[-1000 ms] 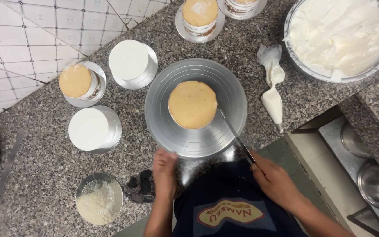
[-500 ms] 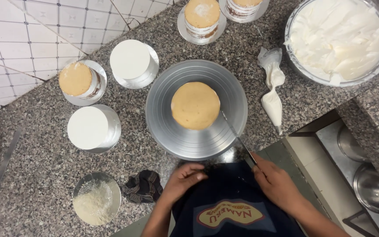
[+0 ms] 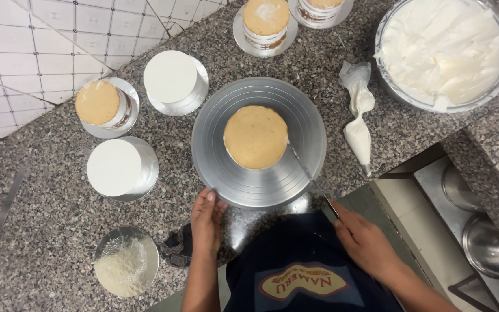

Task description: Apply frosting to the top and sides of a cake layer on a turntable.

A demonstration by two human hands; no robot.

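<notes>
A small round unfrosted cake [image 3: 256, 136] sits in the middle of a grey metal turntable [image 3: 215, 150] on the granite counter. My right hand [image 3: 365, 242] grips a thin metal spatula [image 3: 307, 173] whose tip touches the cake's right side. My left hand [image 3: 206, 219] rests flat with its fingertips on the turntable's near left rim and holds nothing.
Two white frosted cakes [image 3: 170, 76] [image 3: 114, 167] and an unfrosted one [image 3: 97, 103] stand left. Two more cakes [image 3: 265, 17] stand at the back. A bowl of white cream [image 3: 446, 52] is back right, a piping bag [image 3: 358, 115] beside it. A crumb-filled dish [image 3: 123, 266] lies near left, a sink [image 3: 480, 231] right.
My left hand has moved up from near my body to the turntable's front rim. The spatula tip has stayed against the cake's right side.
</notes>
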